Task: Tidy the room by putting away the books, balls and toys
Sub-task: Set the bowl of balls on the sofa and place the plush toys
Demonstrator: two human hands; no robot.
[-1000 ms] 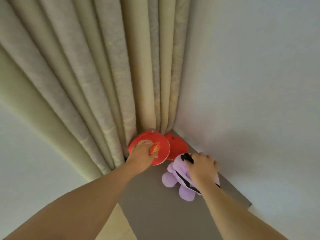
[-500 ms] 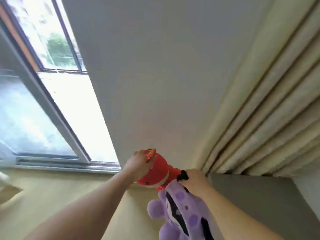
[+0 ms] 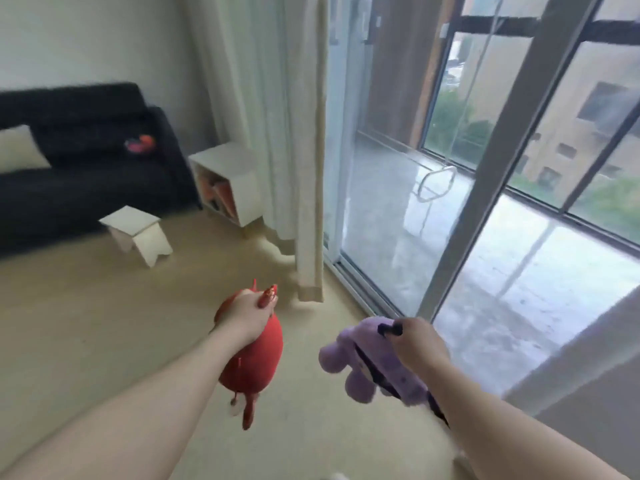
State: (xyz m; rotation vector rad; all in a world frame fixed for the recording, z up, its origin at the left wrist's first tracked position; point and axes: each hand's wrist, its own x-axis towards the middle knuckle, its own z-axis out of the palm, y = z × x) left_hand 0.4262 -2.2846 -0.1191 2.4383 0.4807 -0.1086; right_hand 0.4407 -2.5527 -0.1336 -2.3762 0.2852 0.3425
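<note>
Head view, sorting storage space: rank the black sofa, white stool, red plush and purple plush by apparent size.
black sofa
purple plush and red plush: alike, enlarged by nearness
white stool, though farther

Beige floor: white stool, white cabinet, black sofa standing on it.

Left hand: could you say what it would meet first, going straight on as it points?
Probably the hem of the cream fabric curtain, beyond the left hand gripping the red plush toy; depth unclear.
</note>
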